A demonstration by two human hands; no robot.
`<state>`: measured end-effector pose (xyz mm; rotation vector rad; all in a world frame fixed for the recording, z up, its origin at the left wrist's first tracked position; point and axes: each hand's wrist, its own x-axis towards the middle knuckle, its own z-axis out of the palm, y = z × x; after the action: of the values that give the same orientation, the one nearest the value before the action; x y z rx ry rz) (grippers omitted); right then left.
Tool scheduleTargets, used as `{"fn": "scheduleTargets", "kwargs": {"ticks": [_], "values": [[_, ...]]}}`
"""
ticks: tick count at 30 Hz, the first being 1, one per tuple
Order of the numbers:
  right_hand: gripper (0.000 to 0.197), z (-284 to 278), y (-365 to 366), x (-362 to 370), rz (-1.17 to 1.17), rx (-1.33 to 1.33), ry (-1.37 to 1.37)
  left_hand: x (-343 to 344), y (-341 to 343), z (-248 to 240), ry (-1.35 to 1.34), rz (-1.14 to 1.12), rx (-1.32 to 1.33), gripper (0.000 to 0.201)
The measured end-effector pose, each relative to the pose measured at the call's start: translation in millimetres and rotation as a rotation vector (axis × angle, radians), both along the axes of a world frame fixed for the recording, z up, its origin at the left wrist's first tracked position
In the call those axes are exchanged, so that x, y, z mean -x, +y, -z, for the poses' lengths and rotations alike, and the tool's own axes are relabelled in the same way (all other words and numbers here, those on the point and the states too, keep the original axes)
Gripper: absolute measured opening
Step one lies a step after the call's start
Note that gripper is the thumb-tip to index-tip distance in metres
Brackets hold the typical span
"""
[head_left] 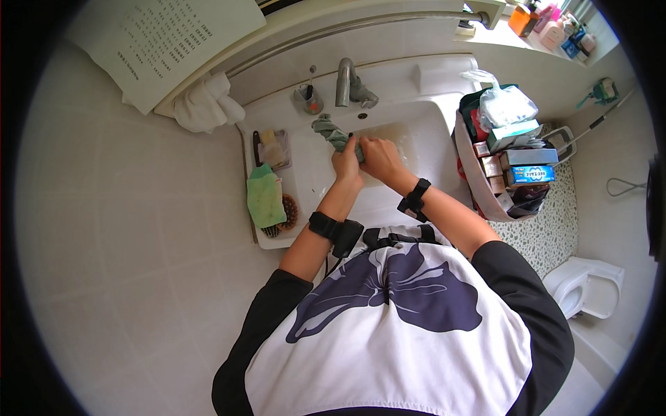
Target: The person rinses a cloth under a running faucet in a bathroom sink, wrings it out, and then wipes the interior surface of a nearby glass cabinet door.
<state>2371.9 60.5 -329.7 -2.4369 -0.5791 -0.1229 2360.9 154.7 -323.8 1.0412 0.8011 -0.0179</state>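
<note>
Over the white sink [444, 166], both of my hands are wrapped round a twisted grey-green cloth [329, 130]. My left hand [346, 163] is closed on its middle, and the free twisted end sticks out toward the upper left. Right beside it, my right hand [381, 158] is closed round the other end, which is mostly hidden by the fingers. Cloudy water [402, 139] lies in the basin below the hands. The metal faucet [343, 82] stands just beyond the cloth.
On the sink's left ledge are a soap dish [275, 149], a green cloth [265, 197] and a hairbrush [289, 211]. A cup [309, 102] stands by the faucet. To the right, a full storage basket [479, 180] presses close to the sink. A white towel [205, 105] hangs at the left.
</note>
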Motion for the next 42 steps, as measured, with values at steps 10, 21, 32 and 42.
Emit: {"fn": "scheduleTargets", "kwargs": {"ticks": [10, 21, 32, 42], "values": [[0.021, 17, 1, 1, -0.087, -0.162, 0.525, 5, 16, 21, -0.073, 0.269, 0.197, 0.023], [0.018, 54, -8, 16, -0.253, -0.972, 1.307, 0, 16, 30, -0.091, 0.47, 0.014, 0.017], [0.06, -17, -12, 30, -0.244, 0.071, -0.261, 0, 56, 60, 0.049, 0.218, 0.531, 0.032], [0.029, -34, -50, -12, -0.151, -0.083, 0.101, 28, 44, -35, -0.075, 1.121, -0.809, 0.047]]}}
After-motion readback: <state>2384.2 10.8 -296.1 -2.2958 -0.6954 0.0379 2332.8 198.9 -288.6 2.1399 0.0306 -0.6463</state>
